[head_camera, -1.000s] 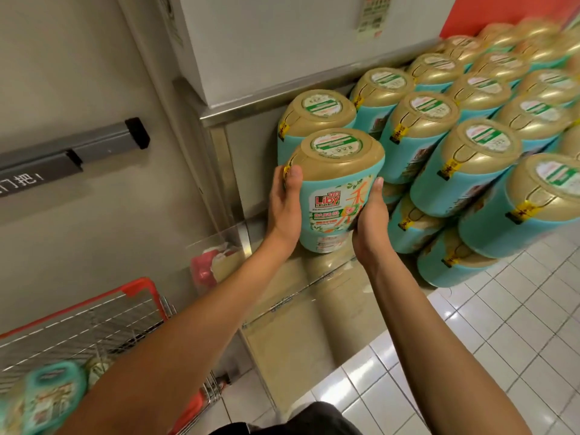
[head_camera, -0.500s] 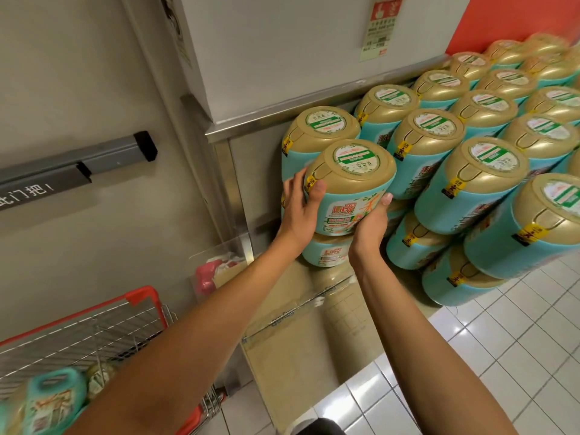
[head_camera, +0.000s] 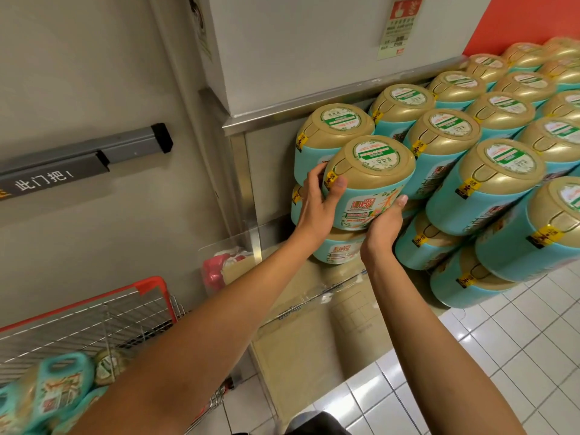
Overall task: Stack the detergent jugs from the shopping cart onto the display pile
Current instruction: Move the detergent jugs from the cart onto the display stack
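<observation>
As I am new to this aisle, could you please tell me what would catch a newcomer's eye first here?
The teal-and-gold detergent jug at centre, held between the left grip and right grip over a lower jug at the pile's left end. Right of it, the display pile of matching jugs rises in tiers. Bottom left, a red-rimmed shopping cart holds more jugs.

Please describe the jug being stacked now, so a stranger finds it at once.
Go to the end of the display pile by the white cabinet. The jug is frontmost on top there. Only it is held by the left hand and right hand.
</observation>
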Available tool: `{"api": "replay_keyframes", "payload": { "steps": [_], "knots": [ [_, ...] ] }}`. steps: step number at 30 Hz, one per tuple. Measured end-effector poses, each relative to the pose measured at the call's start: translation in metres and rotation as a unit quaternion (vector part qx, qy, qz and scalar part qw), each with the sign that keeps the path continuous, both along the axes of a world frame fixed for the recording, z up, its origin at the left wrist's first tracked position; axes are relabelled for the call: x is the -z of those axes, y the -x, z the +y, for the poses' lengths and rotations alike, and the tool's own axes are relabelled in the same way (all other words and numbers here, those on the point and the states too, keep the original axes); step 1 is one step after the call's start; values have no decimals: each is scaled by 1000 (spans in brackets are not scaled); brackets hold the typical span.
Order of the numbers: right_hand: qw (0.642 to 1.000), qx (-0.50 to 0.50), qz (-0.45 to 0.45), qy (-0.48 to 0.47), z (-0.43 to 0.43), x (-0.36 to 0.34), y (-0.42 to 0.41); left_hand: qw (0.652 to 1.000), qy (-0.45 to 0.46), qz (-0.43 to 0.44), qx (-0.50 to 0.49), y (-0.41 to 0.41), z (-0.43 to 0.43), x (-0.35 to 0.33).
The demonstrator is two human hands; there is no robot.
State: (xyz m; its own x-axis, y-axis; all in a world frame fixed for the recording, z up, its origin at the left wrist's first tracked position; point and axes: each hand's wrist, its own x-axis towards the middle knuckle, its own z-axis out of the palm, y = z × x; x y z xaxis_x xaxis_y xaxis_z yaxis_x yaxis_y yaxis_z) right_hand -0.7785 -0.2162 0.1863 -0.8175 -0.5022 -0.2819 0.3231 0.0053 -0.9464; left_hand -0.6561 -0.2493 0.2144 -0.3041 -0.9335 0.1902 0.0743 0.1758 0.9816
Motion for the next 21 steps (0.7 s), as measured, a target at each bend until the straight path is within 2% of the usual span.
{"api": "replay_keyframes", "payload": {
  "steps": [4, 8, 10, 15, 21],
  "knots": [
    [999, -2, 38, -13, 11, 9, -6, 999, -24, -25, 12, -11, 1, -2],
    [996, 1, 88, -18, 43, 28, -30, 997, -51, -35, 38, -41, 10, 26],
    [994, -35, 95, -28, 62, 43, -47, 997, -68, -43, 22, -69, 23, 44],
    [988, -142, 46, -44, 99, 69, -105, 990, -130, -42, -27, -162, 60, 78],
    [957, -261, 93, -81, 117, 88, -197, 972, -190, -57, -124, -289, 112, 112]
  ]
}}
